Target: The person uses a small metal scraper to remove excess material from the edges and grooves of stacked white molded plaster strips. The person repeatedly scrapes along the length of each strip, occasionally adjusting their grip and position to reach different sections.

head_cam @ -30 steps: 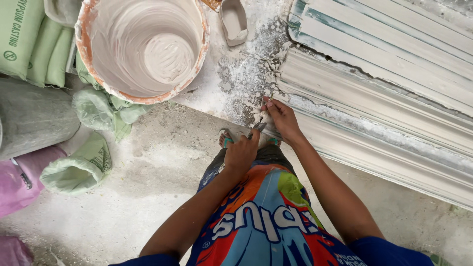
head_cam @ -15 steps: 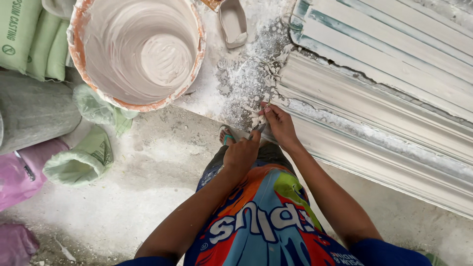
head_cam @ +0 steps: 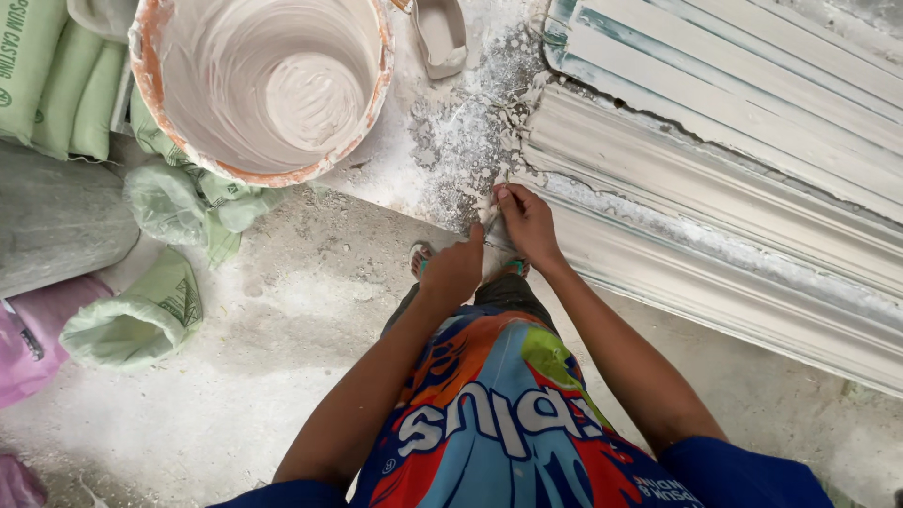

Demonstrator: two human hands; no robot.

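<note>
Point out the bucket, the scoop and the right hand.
bucket (head_cam: 150, 94): head view, on its orange-stained rim.
scoop (head_cam: 442, 38): head view, inside its hollow.
right hand (head_cam: 529, 224): head view, on the back of the hand.

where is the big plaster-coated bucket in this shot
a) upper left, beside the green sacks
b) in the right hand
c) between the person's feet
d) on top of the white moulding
a: the bucket stands at the upper left next to the green sacks, apart from both hands.
</note>
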